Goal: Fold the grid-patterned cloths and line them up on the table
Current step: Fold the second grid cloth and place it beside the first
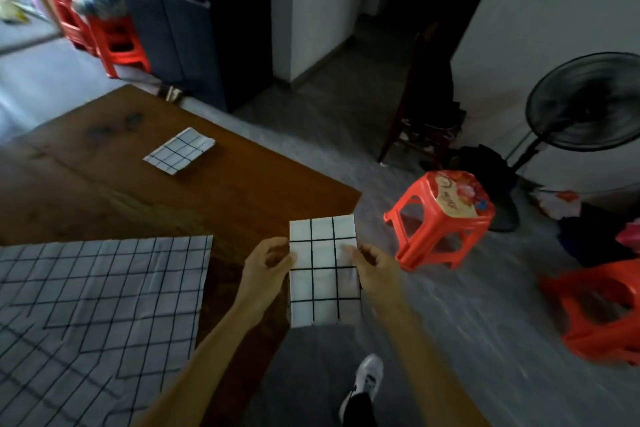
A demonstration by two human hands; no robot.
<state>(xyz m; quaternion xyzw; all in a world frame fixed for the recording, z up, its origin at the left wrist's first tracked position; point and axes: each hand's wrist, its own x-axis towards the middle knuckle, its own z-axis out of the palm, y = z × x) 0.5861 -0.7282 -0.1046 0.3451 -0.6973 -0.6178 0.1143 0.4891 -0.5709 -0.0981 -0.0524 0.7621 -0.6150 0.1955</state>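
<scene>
Lower centre of frame: folded grid cloth [323, 270], narrow rectangle, held in the air past the desk [242, 191] corner, over the floor. Left hand [268, 262] pinching its left edge, right hand [375, 263] its right edge, fingers curled onto the fabric. Lower left: unfolded grid cloth [97, 305] spread flat on desk. Upper left of centre: second folded grid cloth [179, 151], flat on desk. Right of centre: red stool [443, 218] on floor. Far right: black fan [585, 102].

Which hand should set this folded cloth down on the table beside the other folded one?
Probably the left hand: it grips the held cloth on the table side, nearer the folded cloth.
</scene>
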